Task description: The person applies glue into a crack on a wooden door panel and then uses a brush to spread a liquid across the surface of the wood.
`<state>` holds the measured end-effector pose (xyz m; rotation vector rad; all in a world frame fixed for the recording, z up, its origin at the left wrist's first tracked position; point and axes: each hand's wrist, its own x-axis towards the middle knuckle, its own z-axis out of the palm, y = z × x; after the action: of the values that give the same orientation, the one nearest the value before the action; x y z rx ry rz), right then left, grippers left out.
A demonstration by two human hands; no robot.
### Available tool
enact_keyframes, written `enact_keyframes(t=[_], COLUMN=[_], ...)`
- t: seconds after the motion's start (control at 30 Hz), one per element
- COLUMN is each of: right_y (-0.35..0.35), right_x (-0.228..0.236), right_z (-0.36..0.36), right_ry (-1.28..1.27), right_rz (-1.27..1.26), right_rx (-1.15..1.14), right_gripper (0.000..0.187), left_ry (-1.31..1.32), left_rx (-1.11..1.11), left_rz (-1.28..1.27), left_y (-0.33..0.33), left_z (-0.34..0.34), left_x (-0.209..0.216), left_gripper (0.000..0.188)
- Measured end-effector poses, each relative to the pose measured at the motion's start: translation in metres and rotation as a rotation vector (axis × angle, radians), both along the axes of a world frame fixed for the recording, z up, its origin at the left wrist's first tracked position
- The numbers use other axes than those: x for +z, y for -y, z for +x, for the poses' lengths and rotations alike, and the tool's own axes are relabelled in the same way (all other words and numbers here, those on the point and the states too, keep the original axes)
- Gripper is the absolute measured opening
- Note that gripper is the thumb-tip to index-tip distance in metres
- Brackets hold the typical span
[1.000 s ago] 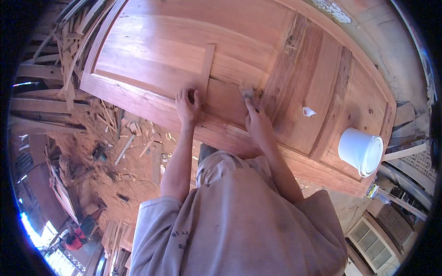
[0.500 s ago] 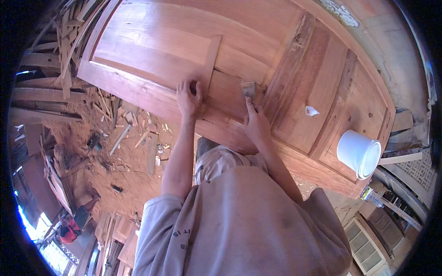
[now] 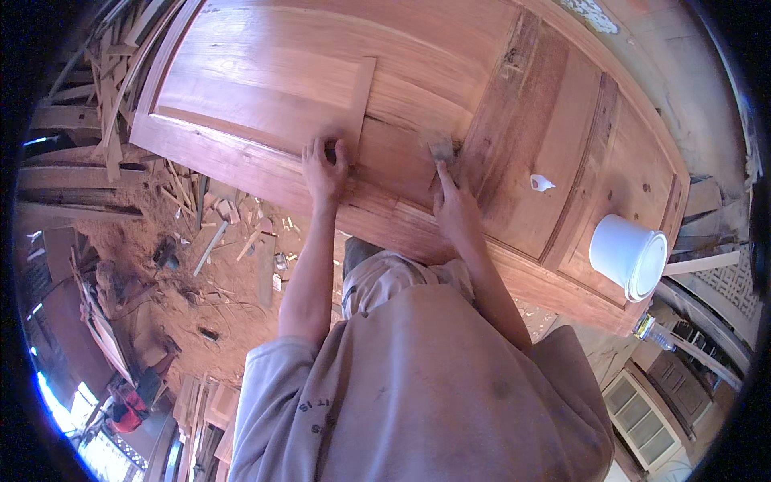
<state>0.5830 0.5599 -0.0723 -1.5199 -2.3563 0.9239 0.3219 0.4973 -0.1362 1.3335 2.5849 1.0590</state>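
A large reddish wooden panelled door (image 3: 265, 72) lies flat in front of me. My left hand (image 3: 324, 168) rests on the door beside the corner of a raised panel, fingers curled down on the wood with nothing seen in it. My right hand (image 3: 454, 205) presses a small folded piece of sandpaper (image 3: 441, 149) against the recessed panel near a darker stile. Both forearms come up from my light shirt at the bottom.
A white plastic bucket (image 3: 628, 257) stands on the door's right end. A small white scrap (image 3: 541, 182) lies on the door. Wood offcuts (image 3: 205, 217) and sawdust cover the floor at left. Stacked timber (image 3: 88, 88) sits at upper left.
My view has shifted slightly; the right hand slid the sandpaper a little along the panel. The left hand stays pressed near the raised panel's corner.
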Motion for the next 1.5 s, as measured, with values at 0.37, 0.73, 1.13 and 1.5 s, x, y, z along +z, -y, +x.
enact_keyframes(t=[0.37,0.73,1.13,1.5], right_y=[-0.082,-0.04,-0.003,-0.073], right_x=[0.008,-0.013,0.007,0.032], right_z=[-0.044,-0.031,-0.015,-0.06], right_ry=[0.104,-0.04,0.166,-0.019], right_rz=[-0.063,0.05,-0.06,-0.098], right_rx=[0.021,0.098,0.125,0.079], right_gripper=[0.043,0.049,0.044,0.044], left_ry=[-0.003,0.005,0.028,0.056], left_rx=[0.017,-0.001,0.01,0.041], left_rz=[-0.012,0.021,0.002,-0.02], left_y=[-0.002,-0.004,-0.002,0.003], left_z=[0.002,-0.002,-0.002,-0.004], left_x=[-0.004,-0.003,0.001,0.005], left_gripper=[0.019,0.017,0.022,0.024])
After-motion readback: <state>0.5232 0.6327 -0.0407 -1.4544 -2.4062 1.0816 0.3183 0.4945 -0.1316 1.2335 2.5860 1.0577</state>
